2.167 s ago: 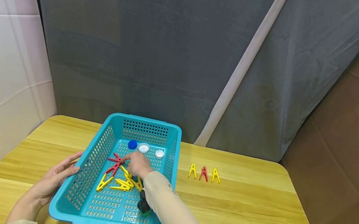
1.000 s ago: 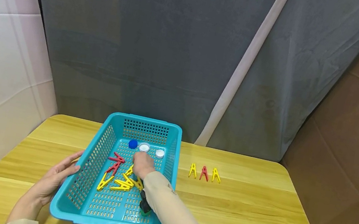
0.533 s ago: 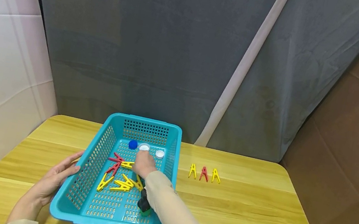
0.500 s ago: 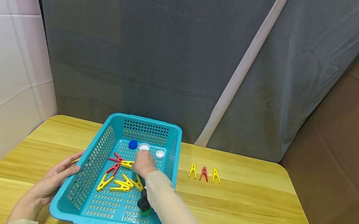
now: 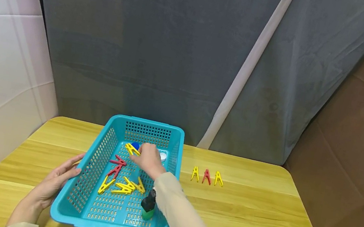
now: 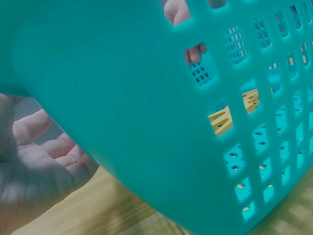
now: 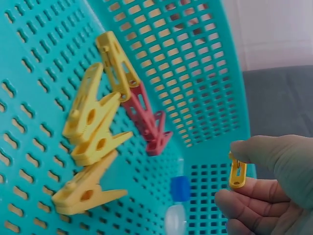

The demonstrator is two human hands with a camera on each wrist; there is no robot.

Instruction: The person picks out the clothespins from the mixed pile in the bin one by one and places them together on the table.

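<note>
Between thumb and fingers, my right hand (image 5: 150, 158) pinches a yellow clothespin (image 5: 132, 149), raised inside the turquoise basket (image 5: 109, 226) near its far end. The right wrist view shows this clothespin (image 7: 238, 172) end-on. My left hand (image 5: 52, 184) rests against the outside of the basket's left wall, its fingers (image 6: 61, 147) lying loosely. On the basket floor are two red clothespins (image 5: 116, 168) and several yellow clothespins (image 5: 124, 187). A blue cap (image 5: 135, 145) and a white cap (image 5: 162, 157) lie at the far end, the blue one partly covered.
To the right of the basket, two yellow clothespins (image 5: 195, 173) and a red clothespin (image 5: 206, 176) stand in a row on the wooden table (image 5: 252, 213). A black wrist device with a green base (image 5: 148, 206) overlaps the basket's right side. A dark curtain (image 5: 178, 48) hangs behind.
My right hand has lifted a yellow clothespin from beside the red ones and carried it toward the basket's far end, now covering a white cap. The left hand and basket have stayed put.
</note>
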